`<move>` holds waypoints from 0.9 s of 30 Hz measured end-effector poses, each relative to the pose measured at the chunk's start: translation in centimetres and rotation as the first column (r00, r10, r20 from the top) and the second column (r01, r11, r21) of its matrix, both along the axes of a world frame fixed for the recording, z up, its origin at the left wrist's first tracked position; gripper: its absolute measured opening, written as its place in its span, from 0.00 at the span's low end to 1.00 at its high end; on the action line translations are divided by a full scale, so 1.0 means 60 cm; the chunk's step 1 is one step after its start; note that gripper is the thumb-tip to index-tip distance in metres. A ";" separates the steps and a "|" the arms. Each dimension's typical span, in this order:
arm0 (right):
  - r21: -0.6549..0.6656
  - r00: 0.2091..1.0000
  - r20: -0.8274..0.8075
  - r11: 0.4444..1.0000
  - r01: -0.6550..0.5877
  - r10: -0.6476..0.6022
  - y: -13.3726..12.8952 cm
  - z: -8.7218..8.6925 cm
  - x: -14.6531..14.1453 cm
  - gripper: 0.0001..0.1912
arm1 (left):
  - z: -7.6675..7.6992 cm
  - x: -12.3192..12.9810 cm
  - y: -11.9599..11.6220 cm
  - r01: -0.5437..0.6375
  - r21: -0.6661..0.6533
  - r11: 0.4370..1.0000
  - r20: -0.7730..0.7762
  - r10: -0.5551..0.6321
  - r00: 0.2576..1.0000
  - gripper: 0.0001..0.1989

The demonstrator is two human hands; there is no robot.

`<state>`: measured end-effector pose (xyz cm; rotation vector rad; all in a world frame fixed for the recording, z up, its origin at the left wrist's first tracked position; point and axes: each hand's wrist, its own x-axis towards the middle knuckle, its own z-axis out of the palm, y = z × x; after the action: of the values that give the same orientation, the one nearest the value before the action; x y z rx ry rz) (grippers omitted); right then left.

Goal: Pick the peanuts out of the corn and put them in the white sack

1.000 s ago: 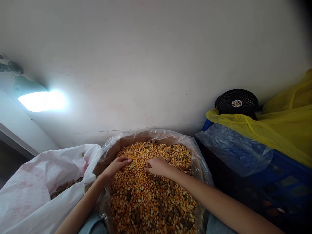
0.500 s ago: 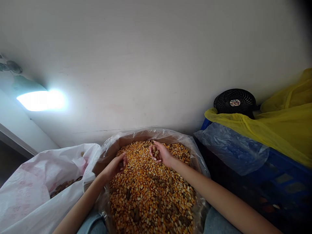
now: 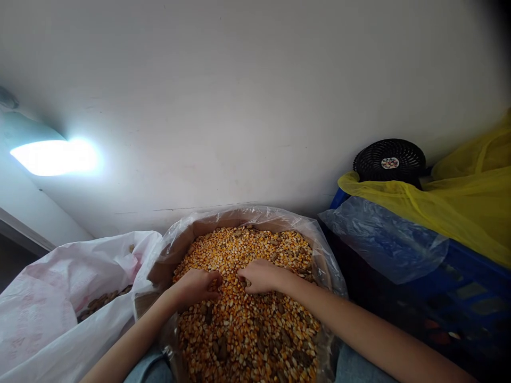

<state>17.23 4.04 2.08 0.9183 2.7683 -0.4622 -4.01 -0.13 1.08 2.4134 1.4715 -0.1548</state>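
Note:
Loose yellow-orange corn kernels (image 3: 239,330) fill a cardboard box (image 3: 159,270) lined with a clear plastic bag (image 3: 329,260). Unshelled peanuts (image 3: 222,348) lie scattered among the kernels. Over the left half of the box, my left hand (image 3: 196,287) has its fingers curled down at the kernels; whatever they hold is hidden. Facing it, my right hand (image 3: 263,276) is palm down with bent fingers, and a bit of brown peanut shows at its fingertips. A small gap of corn separates the two hands.
Left of the box, a white woven sack (image 3: 40,303) stands open with peanuts (image 3: 101,303) inside. On the right is a blue crate (image 3: 475,292) with yellow mesh (image 3: 471,213), a clear plastic sheet (image 3: 395,239) and a black fan (image 3: 389,159). A lit lamp (image 3: 43,157) hangs at left.
My right hand has turned from palm up, with peanuts in it, to palm down and come lower and left. My left hand has moved slightly down and right, fingers lowered to the kernels.

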 end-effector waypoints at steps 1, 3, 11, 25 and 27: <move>-0.026 1.000 -0.026 1.000 0.015 -0.016 0.001 -0.001 0.000 0.12 | -0.001 -0.001 0.001 -0.010 -0.012 1.000 0.029 0.010 1.000 0.16; -0.161 0.983 -0.156 0.984 0.075 -0.100 0.008 -0.002 0.003 0.10 | -0.003 -0.001 0.003 -0.030 -0.076 0.997 0.143 0.040 0.989 0.15; -0.918 0.429 -0.390 0.306 -0.252 -0.815 0.045 0.016 0.028 0.10 | 0.001 -0.002 0.013 -0.138 -0.268 0.954 0.578 0.274 0.769 0.17; -0.132 0.996 -0.041 0.989 0.067 -0.073 0.012 -0.008 0.034 0.10 | 0.024 0.005 -0.002 -0.035 -0.460 0.887 0.630 0.354 0.691 0.11; -0.047 1.000 -0.006 0.999 0.022 -0.023 0.003 -0.010 0.029 0.11 | 0.031 0.004 -0.002 0.012 -0.589 0.808 0.726 0.522 0.447 0.10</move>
<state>18.98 4.23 1.45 0.9399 2.7433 -0.5328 -3.79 -0.25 2.92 1.3480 1.0499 0.6138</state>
